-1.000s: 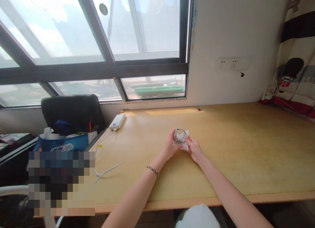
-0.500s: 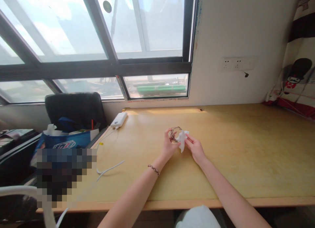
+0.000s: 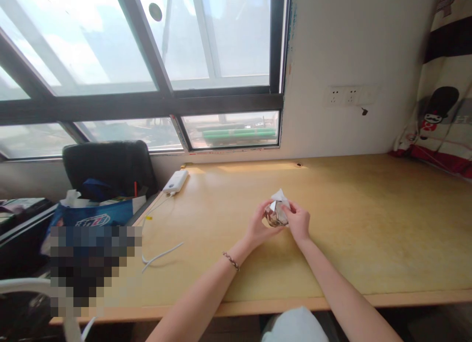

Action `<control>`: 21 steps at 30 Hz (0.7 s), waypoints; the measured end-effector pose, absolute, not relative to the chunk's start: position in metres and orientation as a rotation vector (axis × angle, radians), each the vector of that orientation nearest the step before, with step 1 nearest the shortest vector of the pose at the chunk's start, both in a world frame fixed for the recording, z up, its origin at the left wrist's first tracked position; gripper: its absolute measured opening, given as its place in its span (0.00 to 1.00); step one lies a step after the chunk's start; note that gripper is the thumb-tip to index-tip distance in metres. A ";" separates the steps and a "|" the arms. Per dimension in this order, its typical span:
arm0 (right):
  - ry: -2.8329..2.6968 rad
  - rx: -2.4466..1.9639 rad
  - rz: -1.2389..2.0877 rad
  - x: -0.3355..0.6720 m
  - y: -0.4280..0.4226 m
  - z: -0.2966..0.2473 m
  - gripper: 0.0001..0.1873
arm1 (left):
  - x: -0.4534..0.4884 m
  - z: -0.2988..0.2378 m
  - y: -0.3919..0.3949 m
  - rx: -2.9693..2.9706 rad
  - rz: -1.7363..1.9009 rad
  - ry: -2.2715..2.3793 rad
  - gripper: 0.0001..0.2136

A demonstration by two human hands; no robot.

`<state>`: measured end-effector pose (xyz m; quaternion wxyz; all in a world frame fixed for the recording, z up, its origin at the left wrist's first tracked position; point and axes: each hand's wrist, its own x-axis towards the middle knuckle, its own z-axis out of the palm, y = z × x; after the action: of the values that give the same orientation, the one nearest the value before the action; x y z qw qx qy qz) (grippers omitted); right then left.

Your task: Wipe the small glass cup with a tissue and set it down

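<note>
A small, rounded glass is held just below and to the right of the frame's centre. Its wall is shiny and looks see-through, marked with brown streaks; its exact tilt cannot be told. A white tissue, thin and crumpled, is pressed against its right side. One corner of the tissue is raised to a peak above the glass; its lower part is partly hidden.

Illegible lettering on blue bag

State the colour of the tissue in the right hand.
The tissue is white, seen best in the head view.
</note>
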<state>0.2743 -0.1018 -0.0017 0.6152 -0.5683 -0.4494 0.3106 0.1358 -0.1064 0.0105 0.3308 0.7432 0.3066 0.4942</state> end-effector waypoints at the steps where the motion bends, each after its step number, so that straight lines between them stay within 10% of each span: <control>1: -1.027 -1.285 0.803 0.275 -0.101 -0.002 0.20 | 0.136 0.010 -0.107 1.861 1.282 0.788 0.33; 8: -0.910 -1.101 1.592 0.264 -0.104 -0.009 0.22 | 0.133 0.007 -0.098 1.503 1.282 0.751 0.29; 16: -1.021 -1.309 1.213 0.260 -0.105 -0.013 0.20 | 0.133 0.001 -0.093 1.513 1.106 0.674 0.41; 21: -1.352 -1.566 0.700 0.264 -0.108 -0.002 0.20 | 0.125 0.002 -0.091 1.464 1.067 0.730 0.26</control>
<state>0.2644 -0.1082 -0.0022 0.4607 -0.6364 -0.5494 0.2846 0.1252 -0.0907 0.0019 0.5598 0.6212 0.3098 0.4526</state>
